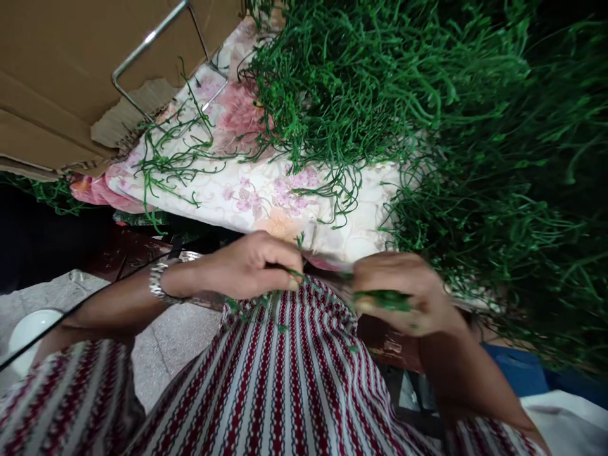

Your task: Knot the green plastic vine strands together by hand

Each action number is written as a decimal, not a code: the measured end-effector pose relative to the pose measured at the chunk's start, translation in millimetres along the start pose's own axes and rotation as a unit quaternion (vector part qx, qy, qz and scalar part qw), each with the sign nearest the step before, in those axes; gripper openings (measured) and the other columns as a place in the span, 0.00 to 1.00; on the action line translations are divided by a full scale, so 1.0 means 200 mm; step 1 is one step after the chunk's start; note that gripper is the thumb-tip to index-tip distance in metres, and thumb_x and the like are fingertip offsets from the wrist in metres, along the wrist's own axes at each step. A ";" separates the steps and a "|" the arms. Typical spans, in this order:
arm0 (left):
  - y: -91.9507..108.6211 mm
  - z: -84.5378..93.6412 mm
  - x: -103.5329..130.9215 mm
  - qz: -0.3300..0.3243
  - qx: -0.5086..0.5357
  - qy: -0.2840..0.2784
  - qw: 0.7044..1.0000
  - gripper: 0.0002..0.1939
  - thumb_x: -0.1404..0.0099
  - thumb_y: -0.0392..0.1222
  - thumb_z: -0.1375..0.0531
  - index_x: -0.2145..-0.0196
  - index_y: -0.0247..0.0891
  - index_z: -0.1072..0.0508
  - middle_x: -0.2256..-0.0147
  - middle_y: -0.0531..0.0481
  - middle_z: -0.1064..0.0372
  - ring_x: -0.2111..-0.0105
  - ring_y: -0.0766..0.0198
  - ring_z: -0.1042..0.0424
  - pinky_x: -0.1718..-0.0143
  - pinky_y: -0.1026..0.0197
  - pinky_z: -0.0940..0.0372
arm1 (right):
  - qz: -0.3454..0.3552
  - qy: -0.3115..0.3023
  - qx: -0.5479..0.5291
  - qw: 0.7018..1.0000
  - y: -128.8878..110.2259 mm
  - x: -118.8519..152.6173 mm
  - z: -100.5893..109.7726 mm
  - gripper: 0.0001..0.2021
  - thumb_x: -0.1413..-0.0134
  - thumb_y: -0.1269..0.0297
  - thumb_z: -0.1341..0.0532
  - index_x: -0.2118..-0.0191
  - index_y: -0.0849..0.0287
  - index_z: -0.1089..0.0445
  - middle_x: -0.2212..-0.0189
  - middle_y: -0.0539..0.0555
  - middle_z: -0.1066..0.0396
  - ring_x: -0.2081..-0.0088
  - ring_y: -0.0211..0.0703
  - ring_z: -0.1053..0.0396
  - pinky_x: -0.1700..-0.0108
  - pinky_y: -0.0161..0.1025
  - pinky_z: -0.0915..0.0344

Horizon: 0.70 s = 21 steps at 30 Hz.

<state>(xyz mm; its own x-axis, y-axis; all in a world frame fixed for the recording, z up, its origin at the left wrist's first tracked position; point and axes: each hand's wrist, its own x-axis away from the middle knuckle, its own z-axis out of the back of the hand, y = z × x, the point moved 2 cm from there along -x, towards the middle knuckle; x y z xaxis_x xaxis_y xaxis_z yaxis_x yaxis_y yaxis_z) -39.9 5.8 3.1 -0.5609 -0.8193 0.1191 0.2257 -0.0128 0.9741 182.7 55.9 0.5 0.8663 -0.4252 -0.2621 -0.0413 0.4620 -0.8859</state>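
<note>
Green stems (387, 300) lie inside the right hand (403, 292) (motion-blurred).

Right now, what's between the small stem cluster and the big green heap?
Floral cloth, with a few stray stems trailing across it, between small stem cluster and big green heap; head view.

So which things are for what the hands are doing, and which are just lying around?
For the job:
- left hand and right hand, holding green stalks
- big green pile
- flowery cloth under it

Probably just lying about:
- cardboard
- metal frame
- white round thing
</note>
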 end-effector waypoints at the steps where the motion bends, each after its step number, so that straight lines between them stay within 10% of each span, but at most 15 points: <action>1: -0.02 0.00 -0.02 0.021 0.008 0.021 1.000 0.08 0.42 0.34 0.44 0.78 0.33 0.31 0.80 0.54 0.39 0.80 0.73 0.42 0.79 0.69 0.47 | -0.006 -0.005 0.011 1.000 0.02 -0.01 -0.01 0.04 0.47 0.69 0.41 0.72 0.59 0.35 0.80 0.47 0.40 0.77 0.31 0.43 0.75 0.32 0.46; 6: -0.10 -0.05 -0.11 0.061 -0.001 0.081 0.995 0.09 0.40 0.37 0.45 0.76 0.32 0.31 0.80 0.56 0.44 0.79 0.73 0.45 0.79 0.70 0.49 | -0.028 0.077 0.085 0.993 0.10 -0.07 -0.07 0.02 0.49 0.69 0.39 0.70 0.61 0.32 0.72 0.52 0.39 0.70 0.35 0.39 0.71 0.33 0.42; 14: -0.12 -0.06 -0.14 -0.054 -0.029 0.204 0.977 0.07 0.40 0.35 0.43 0.75 0.33 0.30 0.78 0.53 0.38 0.76 0.71 0.40 0.74 0.68 0.45 | -0.101 0.123 0.069 0.985 0.13 -0.07 -0.17 0.03 0.46 0.66 0.42 0.65 0.59 0.35 0.74 0.50 0.34 0.72 0.34 0.36 0.70 0.32 0.39; 21: -0.13 -0.11 -0.15 -0.049 0.058 0.319 0.945 0.08 0.45 0.39 0.38 0.76 0.34 0.34 0.80 0.57 0.41 0.80 0.74 0.42 0.80 0.70 0.45 | -0.146 0.247 -0.007 0.958 0.17 -0.08 -0.29 0.23 0.56 0.60 0.34 0.54 0.55 0.40 0.62 0.51 0.32 0.64 0.37 0.32 0.63 0.33 0.34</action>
<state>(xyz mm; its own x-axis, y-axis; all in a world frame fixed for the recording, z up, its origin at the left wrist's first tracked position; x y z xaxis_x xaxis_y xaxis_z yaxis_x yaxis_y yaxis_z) -11.4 18.9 -29.8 0.0272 -0.9968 -0.0756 0.0874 -0.0730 0.9935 138.3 34.1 -46.8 0.5006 -0.8529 -0.1480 0.1570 0.2576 -0.9534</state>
